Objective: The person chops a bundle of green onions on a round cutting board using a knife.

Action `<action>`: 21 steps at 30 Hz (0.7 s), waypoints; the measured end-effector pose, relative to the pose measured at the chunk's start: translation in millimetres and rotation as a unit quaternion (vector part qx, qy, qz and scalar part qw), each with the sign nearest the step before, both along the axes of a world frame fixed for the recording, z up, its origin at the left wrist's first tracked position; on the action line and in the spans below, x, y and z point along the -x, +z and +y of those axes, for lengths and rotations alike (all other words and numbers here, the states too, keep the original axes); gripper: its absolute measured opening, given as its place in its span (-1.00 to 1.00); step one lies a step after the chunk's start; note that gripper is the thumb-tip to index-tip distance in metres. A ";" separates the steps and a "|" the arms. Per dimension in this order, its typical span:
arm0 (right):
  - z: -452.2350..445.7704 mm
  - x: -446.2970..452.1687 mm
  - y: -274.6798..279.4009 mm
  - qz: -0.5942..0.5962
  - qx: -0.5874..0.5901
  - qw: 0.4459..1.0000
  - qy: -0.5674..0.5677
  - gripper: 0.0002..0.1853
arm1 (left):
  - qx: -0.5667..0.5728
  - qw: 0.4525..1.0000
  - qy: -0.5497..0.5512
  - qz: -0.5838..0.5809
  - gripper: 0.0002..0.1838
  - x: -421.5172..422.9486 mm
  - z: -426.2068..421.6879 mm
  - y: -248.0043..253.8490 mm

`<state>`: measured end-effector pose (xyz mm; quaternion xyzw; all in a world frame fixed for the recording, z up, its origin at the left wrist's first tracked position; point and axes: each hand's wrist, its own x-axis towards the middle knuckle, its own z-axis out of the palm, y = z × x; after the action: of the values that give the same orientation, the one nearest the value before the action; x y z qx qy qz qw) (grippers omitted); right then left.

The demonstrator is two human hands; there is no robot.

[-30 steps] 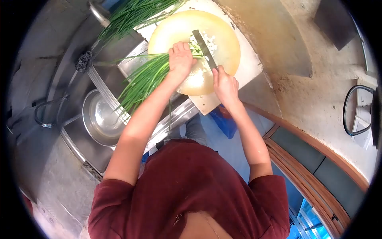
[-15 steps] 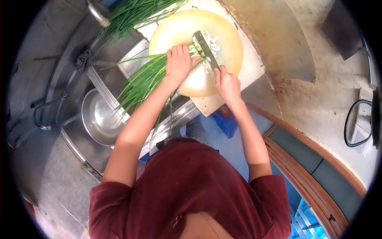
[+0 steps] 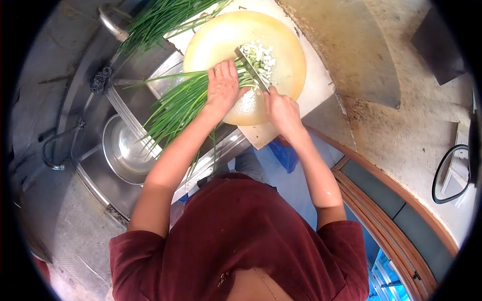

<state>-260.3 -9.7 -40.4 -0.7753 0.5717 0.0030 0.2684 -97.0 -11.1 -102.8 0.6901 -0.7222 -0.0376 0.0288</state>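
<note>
My left hand (image 3: pixel 223 89) presses a bunch of green onions (image 3: pixel 183 100) onto a round yellowish cutting board (image 3: pixel 208 42), its fingers wrapped over the stalks near their white ends. The long leaves fan out to the lower left over the sink edge. In my right hand (image 3: pixel 282 111) is the handle of a knife (image 3: pixel 252 69), whose blade lies at a slant across the cut end of the bunch, just right of my left fingers. Chopped white and pale green pieces (image 3: pixel 263 57) lie on the board along the blade's right side.
More green onions (image 3: pixel 160 22) lie at the top left beside a faucet (image 3: pixel 114 25). A metal bowl (image 3: pixel 125 150) sits in the left sink basin, with a dark scrubber (image 3: pixel 101 80) above it. A blue bag (image 3: pixel 284 156) hangs below the board. A stained wall (image 3: pixel 371 120) rises on the right.
The knife and my right hand have shifted slightly left and down, with the blade tilted more. More chopped pieces show right of the blade. My left hand still holds the bunch.
</note>
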 end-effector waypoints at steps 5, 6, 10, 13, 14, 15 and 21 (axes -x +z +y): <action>-20.7 -22.9 -38.9 -0.018 0.068 0.997 0.018 -0.70 | -0.054 0.998 0.014 0.032 -0.12 -0.2 -3.4 3.0; -22.9 -22.6 -35.5 -0.023 0.051 0.998 0.016 -0.70 | -0.037 0.999 0.013 0.038 -0.12 -1.7 -3.0 2.4; -21.8 -9.6 -1.5 -0.032 0.024 0.999 -0.011 -0.71 | 0.029 0.998 0.014 0.054 -0.14 -2.3 -4.9 -5.9; 0.1 -2.8 16.9 -0.002 -0.008 1.000 -0.013 -0.72 | 0.014 0.998 0.026 0.060 -0.15 -2.1 -0.4 -5.8; 3.3 -0.4 18.5 0.014 -0.020 1.000 -0.014 -0.72 | 0.003 0.998 0.027 0.055 -0.16 -1.0 -1.0 -4.6; 3.0 0.8 15.6 0.011 -0.016 1.000 -0.012 -0.72 | -0.006 0.998 0.028 0.050 -0.16 0.2 -2.5 -4.2; -28.3 -20.4 -36.1 -0.041 0.049 0.998 0.017 -0.72 | -0.034 0.998 0.029 0.053 -0.18 -0.4 -5.4 -8.6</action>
<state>-239.9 -38.0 -76.5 -0.7968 0.5461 -0.0516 0.2533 -96.6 -16.5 -111.4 0.7082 -0.6978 -0.0976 0.0449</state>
